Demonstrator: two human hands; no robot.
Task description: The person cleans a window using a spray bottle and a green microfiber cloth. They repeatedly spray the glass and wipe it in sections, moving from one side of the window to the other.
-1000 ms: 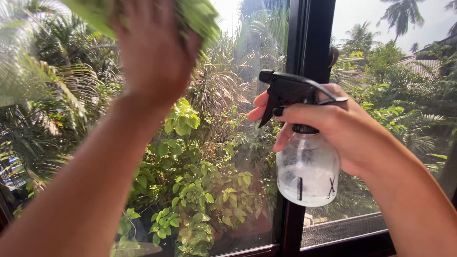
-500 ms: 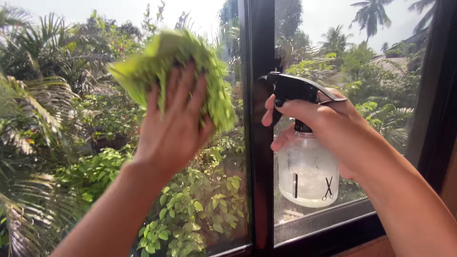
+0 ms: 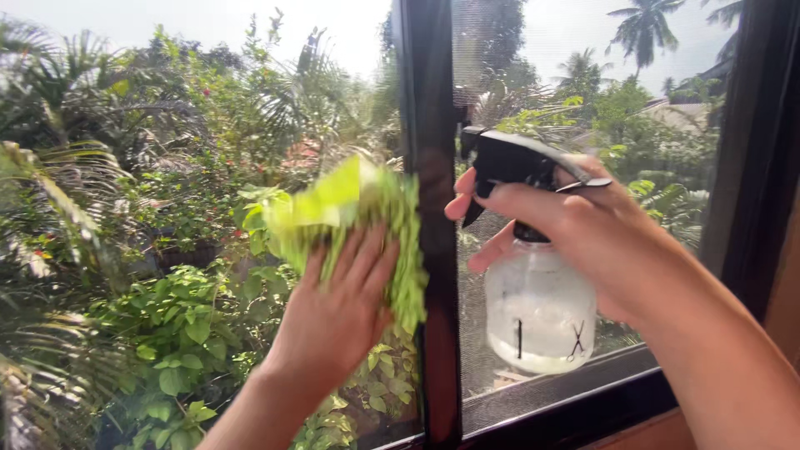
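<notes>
**Green cloth on the glass, spray bottle in the other hand**

So the green microfibre cloth (image 3: 354, 221) is pressed flat against the left window pane (image 3: 167, 208), right up beside the black centre frame post (image 3: 425, 208), roughly mid-height on the glass. It's blurry, so the texture is hard to make out, but its right edge hangs down along the post. The left hand (image 3: 337, 321) is spread open against it, palm to the cloth, fingers fanned upward, pinning it to the pane rather than clutching it.

The right hand (image 3: 583, 242) is wrapped around the neck of a clear plastic spray bottle (image 3: 540, 321) with a black trigger head (image 3: 512, 162). Index finger sits on the trigger, nozzle pointing left toward the post. The bottle is upright, held in the air in front of the right pane, with a bit of liquid in the bottom and small black markings on its side.

Behind the right pane there's a mesh screen (image 3: 500, 67), and the dark lower frame rail (image 3: 567, 392) runs under the bottle. Outside it's all sunlit garden: leafy shrubs (image 3: 183, 333), palms (image 3: 642, 25).
</notes>
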